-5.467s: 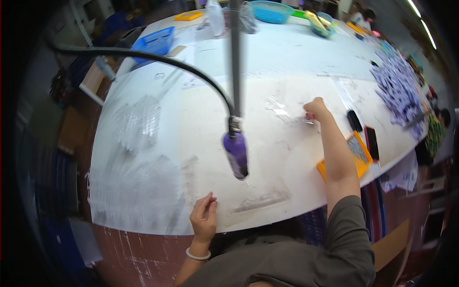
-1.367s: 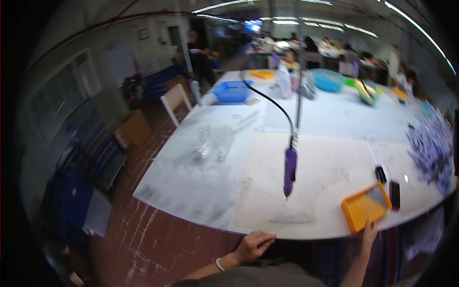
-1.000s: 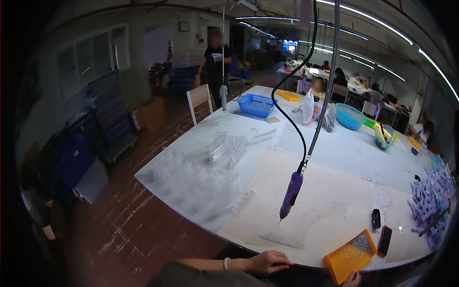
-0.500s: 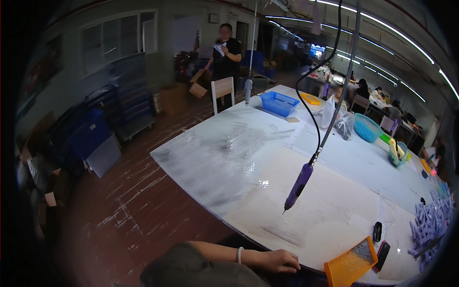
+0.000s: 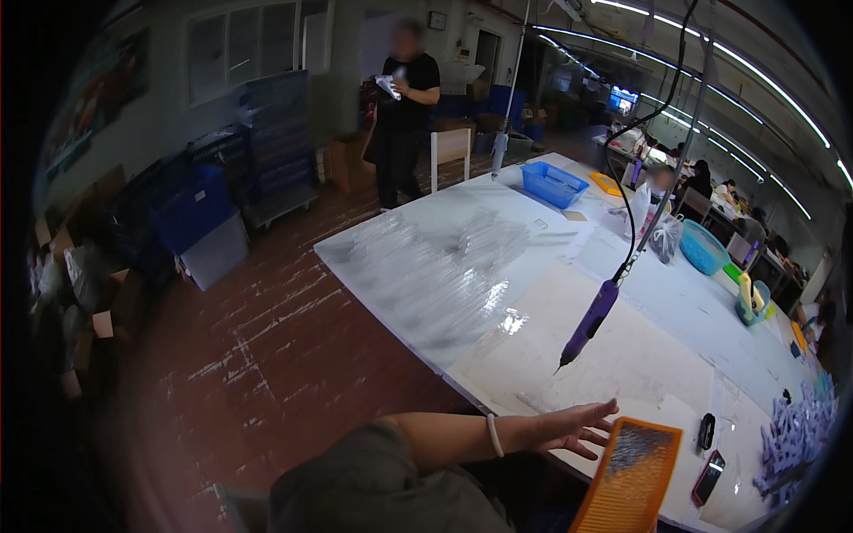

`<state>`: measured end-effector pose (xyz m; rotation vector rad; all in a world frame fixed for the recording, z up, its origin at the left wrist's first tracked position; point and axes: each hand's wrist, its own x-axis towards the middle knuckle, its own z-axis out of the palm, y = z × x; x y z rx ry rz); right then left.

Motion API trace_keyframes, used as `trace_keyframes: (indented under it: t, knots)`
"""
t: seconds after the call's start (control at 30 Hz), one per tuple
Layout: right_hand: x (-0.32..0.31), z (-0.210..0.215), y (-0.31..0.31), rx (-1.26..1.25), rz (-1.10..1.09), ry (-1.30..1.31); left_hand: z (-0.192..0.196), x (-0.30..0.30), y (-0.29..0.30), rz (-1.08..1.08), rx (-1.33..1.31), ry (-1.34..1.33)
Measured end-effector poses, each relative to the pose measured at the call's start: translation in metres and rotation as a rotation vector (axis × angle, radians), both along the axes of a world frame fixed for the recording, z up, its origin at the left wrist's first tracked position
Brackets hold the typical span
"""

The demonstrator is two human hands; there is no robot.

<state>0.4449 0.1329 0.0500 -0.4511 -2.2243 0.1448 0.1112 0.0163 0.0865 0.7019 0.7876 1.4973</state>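
At the far left, blue plastic crates [image 5: 191, 209] stand stacked on the red-brown floor [image 5: 267, 355], and a person in black clothes [image 5: 404, 115] stands beyond them near the head of the long white table [image 5: 711, 329]. Clear plastic pieces [image 5: 426, 266] lie spread over the table's left part. Nearer the camera, the left hand [image 5: 569, 428] reaches across the table's near edge, a pale band on its wrist, palm down with the fingers [image 5: 597, 410] spread wide and holding nothing. A purple pen-shaped tool [image 5: 588, 322] hangs tip-down on a black cable just above that hand. Just right of the hand an orange ridged plastic tray [image 5: 629, 480] tilts up from the lower edge. The right hand is out of sight, so its fingers cannot be judged.
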Motion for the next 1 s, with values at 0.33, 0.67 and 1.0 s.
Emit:
trace_keyframes:
  t: [0.33,0.67,1.0]
  knots:
    - [-0.035,-0.017,0.009,-0.475,0.243,0.232,-0.036,-0.016,-0.026,-0.271,-0.163,0.303]
    - [-0.067,-0.040,0.031,-1.041,0.446,0.454,-0.031,-0.008,-0.014,-0.020,-0.129,0.490]
    - [-0.049,-0.099,0.022,-1.688,0.387,0.799,0.005,0.032,0.001,-0.075,-0.040,0.755]
